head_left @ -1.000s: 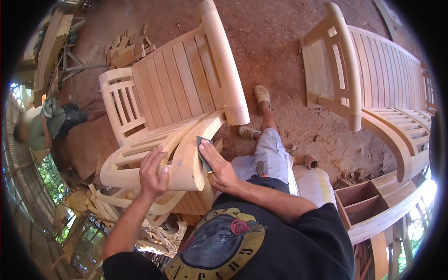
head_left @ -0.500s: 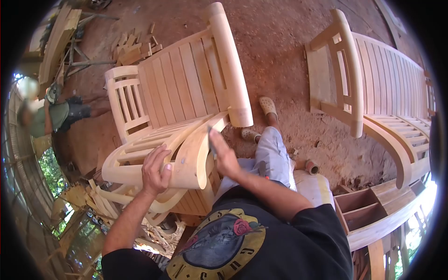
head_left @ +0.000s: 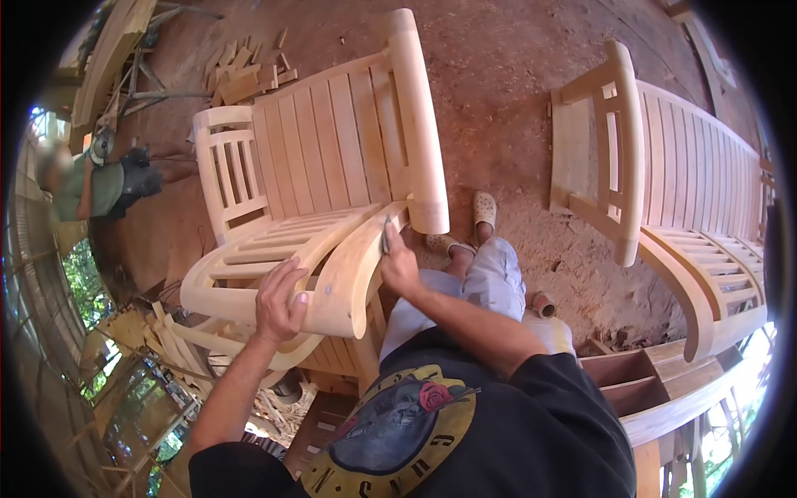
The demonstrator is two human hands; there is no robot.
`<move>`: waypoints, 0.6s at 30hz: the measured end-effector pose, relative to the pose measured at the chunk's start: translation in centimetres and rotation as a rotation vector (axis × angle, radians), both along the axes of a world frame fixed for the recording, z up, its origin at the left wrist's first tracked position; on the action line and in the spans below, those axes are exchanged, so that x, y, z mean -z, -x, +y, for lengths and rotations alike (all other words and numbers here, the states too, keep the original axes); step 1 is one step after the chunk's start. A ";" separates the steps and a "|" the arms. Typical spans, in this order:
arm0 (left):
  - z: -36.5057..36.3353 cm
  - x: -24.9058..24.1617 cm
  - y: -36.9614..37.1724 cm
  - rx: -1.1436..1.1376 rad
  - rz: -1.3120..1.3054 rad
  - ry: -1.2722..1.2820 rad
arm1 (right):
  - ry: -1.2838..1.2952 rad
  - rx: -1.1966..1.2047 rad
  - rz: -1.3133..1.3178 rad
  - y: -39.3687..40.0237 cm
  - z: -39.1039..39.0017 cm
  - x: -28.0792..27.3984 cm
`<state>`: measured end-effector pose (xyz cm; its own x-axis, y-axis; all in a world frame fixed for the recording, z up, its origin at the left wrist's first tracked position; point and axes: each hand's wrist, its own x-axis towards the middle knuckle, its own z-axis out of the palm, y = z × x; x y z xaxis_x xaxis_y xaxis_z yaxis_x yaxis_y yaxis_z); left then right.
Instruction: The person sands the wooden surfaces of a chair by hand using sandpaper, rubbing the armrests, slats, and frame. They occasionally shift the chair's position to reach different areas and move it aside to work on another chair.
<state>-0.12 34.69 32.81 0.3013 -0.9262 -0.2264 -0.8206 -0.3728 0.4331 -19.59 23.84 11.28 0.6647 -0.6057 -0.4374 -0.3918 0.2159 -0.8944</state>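
A pale wooden bench (head_left: 320,145) with a slatted seat and slatted back stands before me, tilted in the wide view. My left hand (head_left: 281,300) is wrapped over the top rail near its curved end, thumb on the near side. My right hand (head_left: 398,264) is closed on a small dark flat piece (head_left: 385,236), which touches the edge of the curved wooden post (head_left: 353,266). Most of that piece is hidden by the fingers, so its kind cannot be told.
A second slatted bench (head_left: 697,149) stands at the right. Below it is a wooden box with compartments (head_left: 631,382). At the far left a person (head_left: 100,187) holds a round power tool. Wood offcuts (head_left: 241,79) lie on the dirt floor, and a small cylinder (head_left: 544,305) is near my legs.
My right hand has moved slightly up along the curved post's edge with the dark piece. My left hand stays on the rail. The view has shifted a little, and my feet appear lower.
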 end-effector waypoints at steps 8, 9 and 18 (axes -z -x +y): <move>0.0 0.1 0.2 0.002 -0.015 -0.013 | 0.167 -0.061 -0.151 2.1 0.5 -0.6; 0.2 0.3 0.2 -0.002 -0.011 -0.005 | 0.047 -0.061 -0.075 1.5 -0.2 2.3; 1.2 1.0 -0.2 0.061 0.007 0.018 | 0.358 0.074 -0.127 2.0 4.4 -2.1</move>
